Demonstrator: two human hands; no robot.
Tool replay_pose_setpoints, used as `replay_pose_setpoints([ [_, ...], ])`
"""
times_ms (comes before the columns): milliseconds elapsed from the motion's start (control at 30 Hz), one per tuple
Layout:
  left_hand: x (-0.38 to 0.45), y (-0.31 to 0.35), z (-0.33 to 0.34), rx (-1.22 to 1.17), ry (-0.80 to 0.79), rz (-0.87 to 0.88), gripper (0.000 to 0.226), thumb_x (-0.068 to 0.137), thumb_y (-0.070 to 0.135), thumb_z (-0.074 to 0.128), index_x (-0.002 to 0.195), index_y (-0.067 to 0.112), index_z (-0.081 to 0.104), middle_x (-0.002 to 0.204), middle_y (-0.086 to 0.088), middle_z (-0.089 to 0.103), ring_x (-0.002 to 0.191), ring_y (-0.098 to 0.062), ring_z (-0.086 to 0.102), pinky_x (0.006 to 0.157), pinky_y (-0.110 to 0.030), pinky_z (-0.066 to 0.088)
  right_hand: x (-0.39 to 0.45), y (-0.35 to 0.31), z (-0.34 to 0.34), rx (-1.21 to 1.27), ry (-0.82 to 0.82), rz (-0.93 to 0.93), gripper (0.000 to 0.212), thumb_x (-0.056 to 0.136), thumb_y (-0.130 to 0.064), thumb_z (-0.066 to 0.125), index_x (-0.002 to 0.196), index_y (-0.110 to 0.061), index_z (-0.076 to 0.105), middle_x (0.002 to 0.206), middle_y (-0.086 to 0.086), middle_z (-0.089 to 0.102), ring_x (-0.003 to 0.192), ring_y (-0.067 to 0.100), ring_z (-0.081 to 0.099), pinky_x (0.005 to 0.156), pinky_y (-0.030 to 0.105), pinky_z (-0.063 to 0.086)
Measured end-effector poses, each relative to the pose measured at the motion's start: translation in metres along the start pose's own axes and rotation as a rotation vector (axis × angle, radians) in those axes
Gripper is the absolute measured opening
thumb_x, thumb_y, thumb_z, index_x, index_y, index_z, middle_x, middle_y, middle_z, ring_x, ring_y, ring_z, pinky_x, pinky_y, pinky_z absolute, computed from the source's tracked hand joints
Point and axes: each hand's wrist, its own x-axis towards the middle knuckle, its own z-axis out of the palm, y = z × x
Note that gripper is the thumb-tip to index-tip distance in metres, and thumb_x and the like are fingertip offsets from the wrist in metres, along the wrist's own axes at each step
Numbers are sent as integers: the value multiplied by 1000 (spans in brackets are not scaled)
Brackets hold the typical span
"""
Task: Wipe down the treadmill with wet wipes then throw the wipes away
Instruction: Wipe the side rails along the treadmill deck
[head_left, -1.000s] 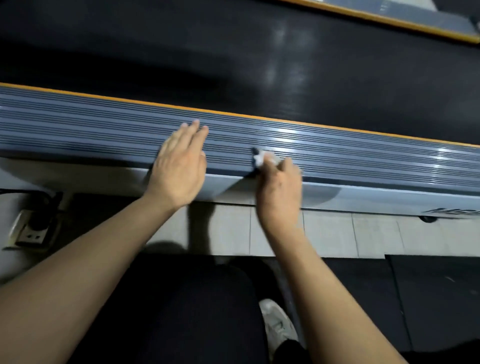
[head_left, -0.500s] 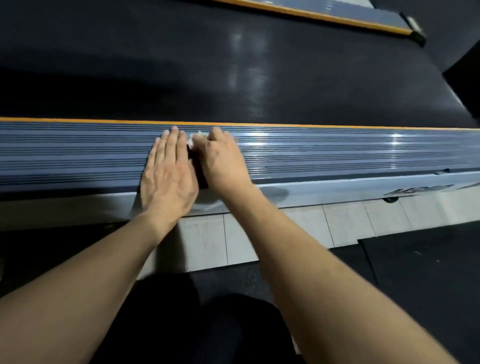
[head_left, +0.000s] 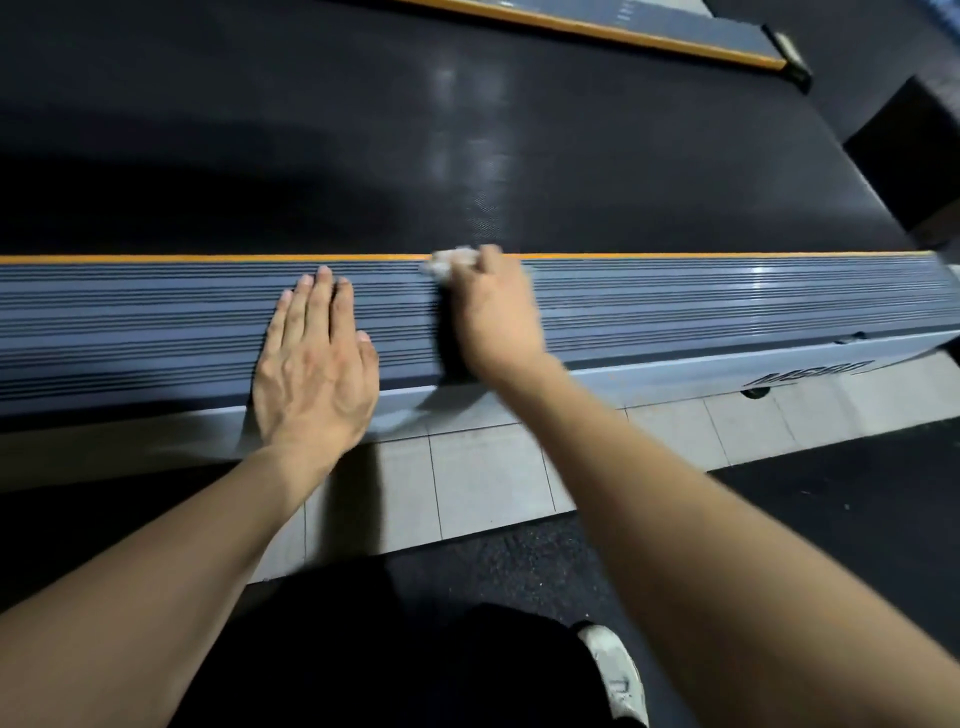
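Wiping is underway: the right hand is gripping the wet wipe at the side rail's orange edge, the left hand is resting flat and released on the rail, and the unwiped rail length likely needs covering next.

The left hand lay flat on the treadmill's side rail, the right hand just right of it, pressing a wipe at the rail's far edge beside the belt.

Bare forearms without sleeves, dark black trousers, one white sneaker with grey markings
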Motion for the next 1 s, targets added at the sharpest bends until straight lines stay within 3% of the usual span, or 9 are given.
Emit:
replay_pose_setpoints([
  [100,0,-1,0,-4,25,9,60,100,29,24,151,0,38,161,-19,32,151,-32,26,126,-40,11,1,-58,9,-31,-7,-251,33,91,-29,58,121,-19,65,108,4,59,94,25,54,83,34,36],
  [167,-2,-1,0,1,32,15,59,100,29,26,150,0,38,160,-20,33,150,-33,27,126,-41,12,7,-47,9,-96,10,-309,35,93,-28,54,126,-19,62,110,5,59,95,26,53,83,35,34],
  [400,-1,3,1,-6,53,-6,58,100,29,26,151,3,38,160,-18,34,149,-34,29,125,-42,14,-2,185,-29,-260,43,252,41,95,-23,41,128,-36,62,111,9,62,100,34,55,86,37,47],
  [500,0,5,4,-7,83,2,57,100,28,28,149,3,41,158,-19,37,148,-36,31,125,-43,16,-7,229,-57,-248,-29,360,45,95,-12,41,128,-36,61,112,17,55,103,41,53,87,41,44],
  [600,0,5,6,9,135,22,54,99,25,33,147,2,44,156,-20,40,145,-38,35,124,-43,18,-5,203,-40,-193,22,312,42,95,-15,42,126,-33,64,116,11,57,105,38,54,88,43,47],
  [700,0,1,9,36,153,51,52,100,24,33,146,1,44,155,-21,41,144,-38,38,124,-43,19,-15,123,-5,-157,18,49,38,91,-20,41,117,-28,67,111,2,64,97,29,58,80,38,46],
  [833,3,3,9,15,120,21,54,98,24,34,145,0,44,154,-23,41,143,-40,37,123,-47,21,-44,39,-4,-31,79,-161,30,82,-12,57,110,-9,68,98,8,64,82,28,56,70,37,39],
  [900,6,8,9,-21,80,2,57,96,24,33,146,-1,43,154,-25,40,143,-43,36,121,-52,23,-48,56,-9,-68,91,-157,32,80,-14,51,105,-11,70,92,6,63,77,28,57,65,36,40],
  [1000,4,37,14,1,40,123,57,97,24,33,148,-1,41,155,-24,39,142,-43,37,120,-53,25,-48,128,-16,-123,158,13,33,83,-13,49,107,-13,71,93,10,63,79,33,60,66,37,41],
])
